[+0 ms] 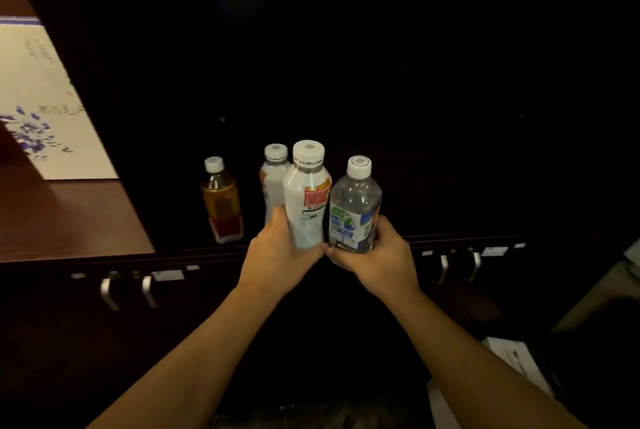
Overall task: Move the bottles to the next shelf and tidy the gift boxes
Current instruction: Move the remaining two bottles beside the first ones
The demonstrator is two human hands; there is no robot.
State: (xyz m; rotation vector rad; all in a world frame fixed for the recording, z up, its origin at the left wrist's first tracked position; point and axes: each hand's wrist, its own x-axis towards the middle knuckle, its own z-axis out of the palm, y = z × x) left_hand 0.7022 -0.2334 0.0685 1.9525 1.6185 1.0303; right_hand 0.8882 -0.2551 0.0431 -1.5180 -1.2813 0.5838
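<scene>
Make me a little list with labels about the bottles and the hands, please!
bottles in view: four, all with white caps
left hand: grips the white bottle near its bottom
right hand: grips the clear water bottle near its bottom
held bottles: upright, side by side
amber bottle: stands on the dark shelf, left of the hands, untouched
second white bottle: behind the held white one, partly hidden
gift box: pale with blue flowers, on the shelf to the left
</scene>
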